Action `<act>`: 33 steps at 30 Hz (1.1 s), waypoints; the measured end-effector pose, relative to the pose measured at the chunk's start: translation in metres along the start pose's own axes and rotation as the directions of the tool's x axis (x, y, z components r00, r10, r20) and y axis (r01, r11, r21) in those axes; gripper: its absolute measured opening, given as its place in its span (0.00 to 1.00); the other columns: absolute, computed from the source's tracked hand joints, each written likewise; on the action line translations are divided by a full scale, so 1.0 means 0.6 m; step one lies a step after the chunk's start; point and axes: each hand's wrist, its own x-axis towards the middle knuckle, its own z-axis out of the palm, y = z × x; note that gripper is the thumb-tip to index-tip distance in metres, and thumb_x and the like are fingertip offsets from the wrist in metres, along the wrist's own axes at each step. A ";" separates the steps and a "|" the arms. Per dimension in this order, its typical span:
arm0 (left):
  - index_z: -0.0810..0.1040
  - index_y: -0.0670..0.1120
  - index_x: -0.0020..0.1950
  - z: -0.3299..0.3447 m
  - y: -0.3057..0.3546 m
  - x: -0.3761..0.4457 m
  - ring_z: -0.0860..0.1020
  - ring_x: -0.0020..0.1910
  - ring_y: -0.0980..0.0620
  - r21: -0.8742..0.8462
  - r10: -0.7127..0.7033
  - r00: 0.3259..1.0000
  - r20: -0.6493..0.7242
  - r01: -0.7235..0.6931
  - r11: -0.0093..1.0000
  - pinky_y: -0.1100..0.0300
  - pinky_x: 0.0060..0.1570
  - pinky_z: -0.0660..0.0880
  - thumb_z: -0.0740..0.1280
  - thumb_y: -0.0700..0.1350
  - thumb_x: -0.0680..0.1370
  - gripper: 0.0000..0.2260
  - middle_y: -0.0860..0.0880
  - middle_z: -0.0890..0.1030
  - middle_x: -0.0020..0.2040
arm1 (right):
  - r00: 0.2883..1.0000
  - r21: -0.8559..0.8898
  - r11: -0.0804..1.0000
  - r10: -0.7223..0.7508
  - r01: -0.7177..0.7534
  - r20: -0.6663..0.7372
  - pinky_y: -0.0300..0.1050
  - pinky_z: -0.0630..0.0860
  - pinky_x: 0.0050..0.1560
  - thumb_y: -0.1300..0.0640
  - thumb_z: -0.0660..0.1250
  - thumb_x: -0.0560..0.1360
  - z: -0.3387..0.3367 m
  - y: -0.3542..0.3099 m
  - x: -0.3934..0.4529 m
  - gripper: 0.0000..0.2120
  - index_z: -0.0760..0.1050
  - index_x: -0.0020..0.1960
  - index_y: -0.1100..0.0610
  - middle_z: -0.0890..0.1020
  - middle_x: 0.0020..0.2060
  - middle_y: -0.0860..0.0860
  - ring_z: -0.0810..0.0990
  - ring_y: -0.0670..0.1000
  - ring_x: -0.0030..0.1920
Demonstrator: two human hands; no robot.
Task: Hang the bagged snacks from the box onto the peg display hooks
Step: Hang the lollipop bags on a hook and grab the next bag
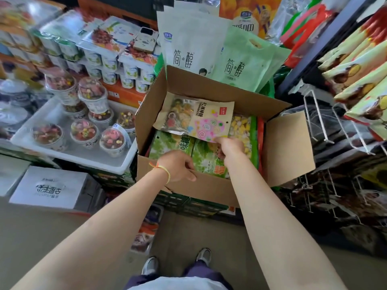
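One open cardboard box (209, 185) stands in front of the person, its four flaps folded outward. Two hands reach into it. The right hand (229, 146) pinches the near edge of one snack bag (194, 120), its grip closed on that bag and holding it just above the packs below. The bag is tan, lying flat and sideways, with a clear window of round sweets at one end, a pink patch of spiral lollipops at the other, a small red logo and a tiny hang hole by its edge. The left hand (178, 165), a yellow and orange string (162, 167) round its wrist, rests on the box's near wall with its fingers curled over the edge, gripping the cardboard.

Under the lifted bag lie two green packs (188, 150) side by side and one bag of yellow and white sweets (240, 130); how many more are stacked beneath I cannot tell. To the right, several bare white wire hooks (318, 120) stick out from the rack, below a row of about five hanging yellow-green bags (356, 70), cut off by the frame's edge. The far left is blurred.
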 end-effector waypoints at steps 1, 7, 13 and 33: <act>0.86 0.54 0.45 -0.001 0.000 0.000 0.79 0.41 0.61 0.004 0.002 1.000 0.000 -0.002 1.000 0.60 0.45 0.79 0.80 0.54 0.70 0.08 0.61 0.82 0.42 | 0.998 -0.001 0.998 -0.066 0.066 -0.001 0.47 0.77 0.38 0.61 0.72 0.75 -0.002 -0.004 -0.004 0.06 0.80 0.51 0.55 0.81 0.39 0.50 0.77 0.51 0.36; 0.83 0.57 0.45 -0.011 0.012 -0.010 0.79 0.43 0.58 0.051 0.013 0.999 0.043 -0.015 0.999 0.60 0.44 0.77 0.79 0.54 0.71 0.07 0.61 0.81 0.41 | 0.935 0.269 0.899 -0.354 0.346 -0.021 0.52 0.84 0.48 0.66 0.63 0.78 -0.038 -0.053 -0.064 0.06 0.73 0.47 0.56 0.80 0.51 0.57 0.82 0.55 0.51; 0.86 0.50 0.53 -0.037 0.042 -0.010 0.81 0.52 0.51 0.110 0.080 0.995 0.060 -0.087 0.990 0.58 0.54 0.78 0.70 0.43 0.78 0.07 0.53 0.85 0.52 | 0.671 -0.099 0.697 -0.712 0.710 -0.207 0.44 0.72 0.42 0.57 0.66 0.79 -0.129 -0.093 -0.138 0.10 0.68 0.40 0.50 0.76 0.37 0.48 0.74 0.48 0.38; 0.83 0.41 0.58 0.054 0.597 -0.107 0.86 0.44 0.44 -0.897 0.268 0.931 -0.249 -0.325 0.298 0.48 0.47 0.84 0.69 0.47 0.80 0.12 0.40 0.86 0.50 | 0.682 0.201 0.666 -0.617 0.719 -0.392 0.43 0.78 0.45 0.51 0.67 0.80 -0.608 -0.075 -0.173 0.06 0.76 0.45 0.51 0.81 0.36 0.43 0.81 0.43 0.40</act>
